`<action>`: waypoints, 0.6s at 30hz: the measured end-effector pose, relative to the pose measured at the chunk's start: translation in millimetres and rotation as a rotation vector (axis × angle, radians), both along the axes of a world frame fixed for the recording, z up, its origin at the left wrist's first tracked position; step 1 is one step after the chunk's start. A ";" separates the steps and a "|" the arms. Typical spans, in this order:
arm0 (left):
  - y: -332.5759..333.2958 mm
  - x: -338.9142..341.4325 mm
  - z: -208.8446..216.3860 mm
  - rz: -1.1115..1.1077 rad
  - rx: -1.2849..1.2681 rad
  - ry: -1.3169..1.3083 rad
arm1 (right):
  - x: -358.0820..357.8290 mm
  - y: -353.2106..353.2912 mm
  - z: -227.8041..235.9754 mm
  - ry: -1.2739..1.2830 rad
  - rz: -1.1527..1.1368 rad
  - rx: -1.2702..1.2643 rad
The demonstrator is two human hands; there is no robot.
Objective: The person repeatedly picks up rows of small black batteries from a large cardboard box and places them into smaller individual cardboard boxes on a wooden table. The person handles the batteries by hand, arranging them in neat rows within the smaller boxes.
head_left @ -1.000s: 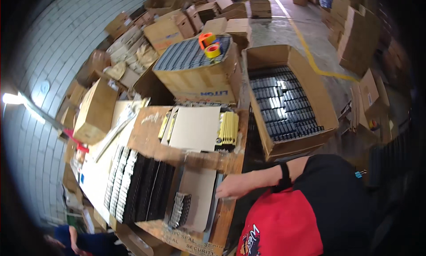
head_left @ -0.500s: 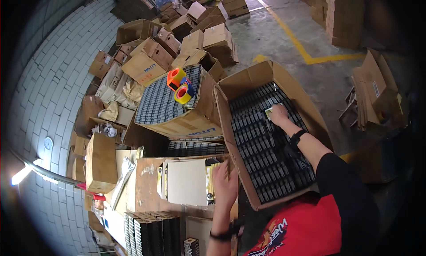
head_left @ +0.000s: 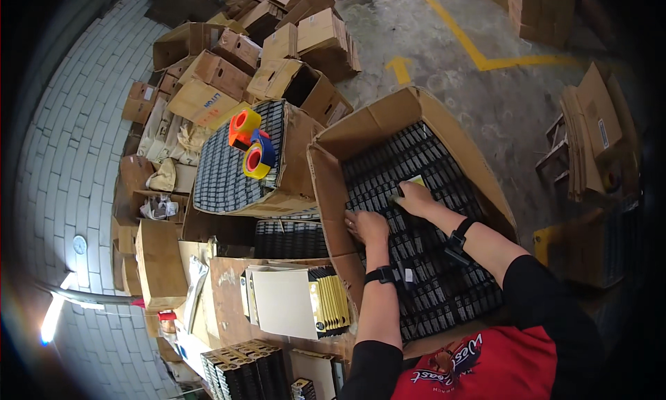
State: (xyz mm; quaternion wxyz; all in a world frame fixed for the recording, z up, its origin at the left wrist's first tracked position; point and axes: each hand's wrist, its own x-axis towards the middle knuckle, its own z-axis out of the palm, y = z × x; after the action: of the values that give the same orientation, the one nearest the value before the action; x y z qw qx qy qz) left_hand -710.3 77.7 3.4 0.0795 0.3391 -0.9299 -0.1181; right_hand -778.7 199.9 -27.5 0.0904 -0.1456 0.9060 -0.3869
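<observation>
A large open carton (head_left: 496, 199) stands in front of me, packed with rows of small dark packs (head_left: 430, 261). My left hand (head_left: 369, 226) reaches in beside the carton's left wall, fingers bent but apart, resting on the packs there. Close by on its right, my right hand (head_left: 416, 200) is closed low over the rows; its fingertips pinch something too small and hidden to name. A small yellow piece (head_left: 415, 181) shows just beyond its knuckles. Lower down, a small white tag (head_left: 408, 275) lies among the packs.
At left, another full carton (head_left: 295, 164) bears an orange tape dispenser (head_left: 243, 127) and a blue-and-yellow one (head_left: 258, 158). Nearer is a wooden table (head_left: 229, 282) with yellow-edged flat packs (head_left: 329, 299) and a pale card (head_left: 283, 303). Stacked dark packs (head_left: 246, 369) stand below. Flattened cartons (head_left: 590, 129) lean at right.
My left hand has moved from above the table into the carton, beside my right. The right hand has shifted slightly left and down. The whole view has turned and moved.
</observation>
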 end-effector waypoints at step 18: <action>-32.9 -19.1 22.3 -0.047 0.047 -0.219 | -21.9 15.6 -34.0 -0.091 -0.446 -0.267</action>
State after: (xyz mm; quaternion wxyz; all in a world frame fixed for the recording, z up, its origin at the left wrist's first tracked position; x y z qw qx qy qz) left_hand -729.4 44.9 25.7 -0.0333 0.3300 -0.9377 -0.1038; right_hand -800.6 215.5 -61.5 0.0236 0.0645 0.8516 -0.5196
